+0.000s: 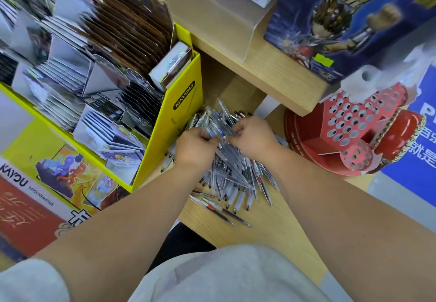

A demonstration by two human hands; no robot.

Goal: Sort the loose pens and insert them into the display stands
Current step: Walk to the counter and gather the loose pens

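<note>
Sorting through the pens (232,176): a tangled heap in a crowded corner

Both hands are buried in the top of the heap. The left hand (197,147) has its fingers curled down around a few clear barrels. The right hand (253,137) pinches others just beside it, so the two nearly touch over the same bundle. The pens lie loose and criss-crossed on the wooden table (278,235), pressed against the yellow card box (181,103) on the left and reaching toward the shelf (271,77) behind. The red display stand (346,122), its faces full of holes, stands to the right, apart from the heap. No pen can be seen sticking out of it.

The step in hand appears to be picking out matching pens, and the filling of the stand seems not yet begun. The likely trouble comes from the tangle. Lifting a bundle while other barrels lie across it could drag the neighbours along and roll them toward the near table edge, where a few lie close. Smooth round barrels held several at a time may also slip from the grip on the way across. Blur hides the ink colour of most pens, so a mixed handful is a fair risk. A pen brought to a hole at a tilt could catch on its rim.
</note>
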